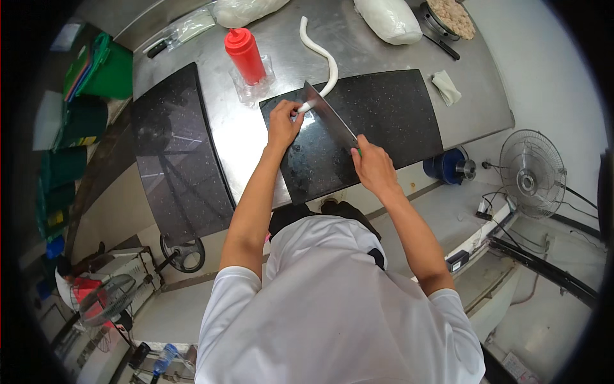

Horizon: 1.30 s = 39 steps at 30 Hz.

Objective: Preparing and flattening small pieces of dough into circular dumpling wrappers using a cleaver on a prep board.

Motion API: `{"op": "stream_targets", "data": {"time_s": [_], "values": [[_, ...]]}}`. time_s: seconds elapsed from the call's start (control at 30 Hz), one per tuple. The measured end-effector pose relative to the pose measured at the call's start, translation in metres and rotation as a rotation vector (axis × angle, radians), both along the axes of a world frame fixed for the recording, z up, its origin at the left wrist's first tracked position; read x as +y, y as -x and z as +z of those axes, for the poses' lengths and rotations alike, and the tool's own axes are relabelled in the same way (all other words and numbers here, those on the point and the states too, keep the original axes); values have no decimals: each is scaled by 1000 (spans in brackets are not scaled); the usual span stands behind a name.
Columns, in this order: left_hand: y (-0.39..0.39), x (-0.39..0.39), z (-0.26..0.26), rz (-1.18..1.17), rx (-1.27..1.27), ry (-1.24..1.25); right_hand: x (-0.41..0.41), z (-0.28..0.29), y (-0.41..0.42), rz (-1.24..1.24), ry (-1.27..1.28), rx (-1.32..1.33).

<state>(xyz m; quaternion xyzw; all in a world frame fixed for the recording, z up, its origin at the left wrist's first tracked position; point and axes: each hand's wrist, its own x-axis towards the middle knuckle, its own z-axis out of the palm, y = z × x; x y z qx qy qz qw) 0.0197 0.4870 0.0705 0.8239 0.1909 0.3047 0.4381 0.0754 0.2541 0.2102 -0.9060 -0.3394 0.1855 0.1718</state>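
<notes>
A long white rope of dough (pixel 331 67) winds from the steel tabletop onto a black speckled board (pixel 383 110). At its near end my left hand (pixel 284 122) has its fingertips on the dough, the thumb close to the tip. My right hand (pixel 375 163) grips the handle of a broad-bladed kitchen knife (pixel 331 113), some green showing by the thumb. The blade runs up and left from that hand and crosses the rope just right of my left fingers. Whether its edge has gone into the dough cannot be made out.
A red squeeze bottle (pixel 245 56) stands on clear plastic beyond my left hand. Wrapped white masses (pixel 391 21), a pan of pale filling (pixel 451 19) and a folded cloth (pixel 446 88) lie farther back. A second black board (pixel 177 153) is at left; a fan (pixel 527 175) stands right.
</notes>
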Motion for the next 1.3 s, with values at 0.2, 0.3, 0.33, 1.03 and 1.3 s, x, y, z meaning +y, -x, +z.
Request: {"op": "stream_targets", "data": {"time_s": [0.2,0.3,0.33,1.03,1.3], "values": [[-4,7,-2,-51,-26,5,-1,4,0,-55,47,28],[-5,11,-3,-79,-32,18,1,8,6,-86,71,56],[-5,11,-2,-75,-36,32,2,9,9,-74,45,38],[-140,-190,52,-460,303,1650,-159,5,29,-1100,-773,-1],[-410,-262,47,-315,139,-43,-238,-23,41,-1362,-844,-43]]}}
